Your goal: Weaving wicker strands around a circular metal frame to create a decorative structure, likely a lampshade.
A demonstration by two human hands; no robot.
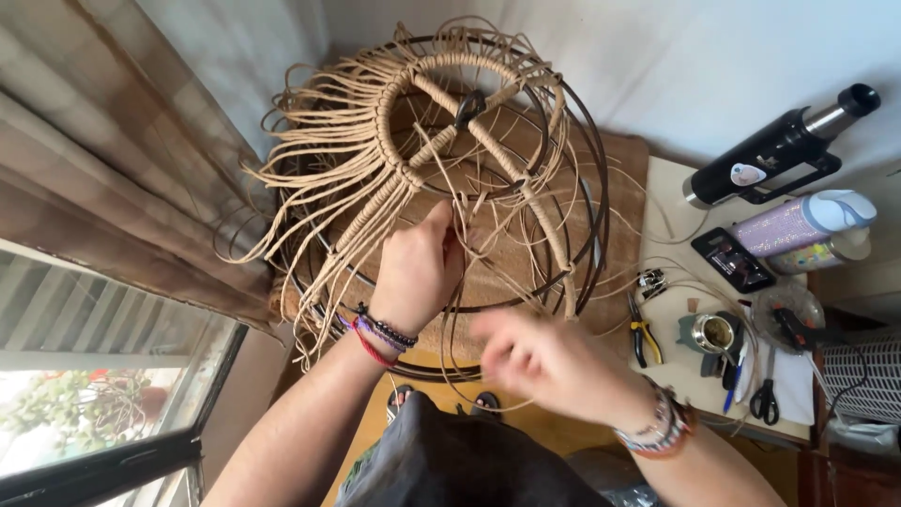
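Bright, soft daylight from the window at lower left. Blown-out glare there, motion blur on the right hand. Wide-angle bending along the edges.

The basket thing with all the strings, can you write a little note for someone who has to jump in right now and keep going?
Left hand: reaching in between the dark wire rings of the wire frame, fingers on the tan cords.
Right hand: blurred, in front of the frame's lower rim; I cannot tell what it grips.
Done: cord is wound around the top ring and several spokes; many strands hang loose on the left side.
Left: the right side of the frame is mostly bare wire.
Pliers and scissors lie on the side table to the right.
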